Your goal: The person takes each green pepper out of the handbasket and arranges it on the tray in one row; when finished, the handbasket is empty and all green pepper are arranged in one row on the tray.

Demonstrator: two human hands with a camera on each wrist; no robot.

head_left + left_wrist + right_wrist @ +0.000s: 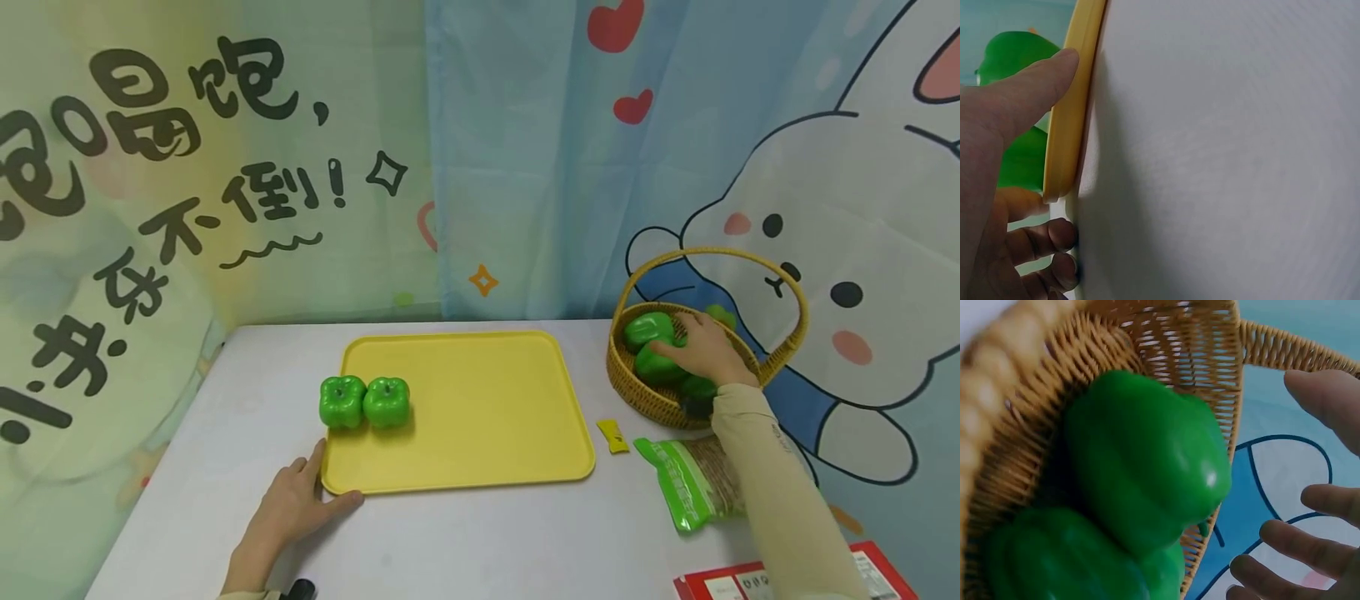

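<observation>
- Left hand point(288, 507): grip spread at the yellow tray's point(487, 417) near left corner, thumb on the rim.
- Two green bell peppers point(387, 403) sit side by side at the tray's left end.
- Right hand point(707, 348): grip spread over the wicker basket point(621, 375), which holds more green peppers point(649, 332); whether it touches one, I cannot tell.
- Near the basket, a small yellow packet point(614, 437) lies on the worktop point(465, 546).

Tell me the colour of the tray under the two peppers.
The tray is plain yellow, clearest in the head view.
</observation>
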